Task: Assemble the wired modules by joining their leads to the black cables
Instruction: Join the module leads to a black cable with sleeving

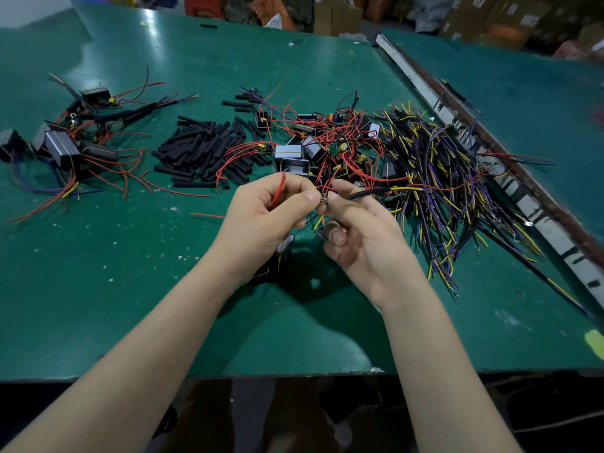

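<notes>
**Red lead meets black cable above the green bench**

Green matting covers the worktable [137, 289] where a person's two bare forearms reach in from the near edge. The left hand [261, 217] curls its fingers round a red lead [278, 191], which stands up through the fist and shows bright against the palm. The right hand [356, 230] pinches the end of a black cable [369, 192] between thumb and forefinger, its lower fingers folded in; the cable runs off to the right from the fingertips. Both fingertips meet at a small joint, too small to make out clearly. A dark module [284, 250] hangs just beneath the left hand, partly hidden by it.

Beyond the hands lies a tangle of modules with red leads [327, 142]. To its right spreads a heap of black cables [434, 178] with yellow and purple ends. To the left sits a pile of short black sleeves [202, 148], and farther left a cluster of joined modules [68, 142]. A worn metal rail [464, 132] crosses the table's right side. Cardboard boxes [490, 14] line the far edge.
</notes>
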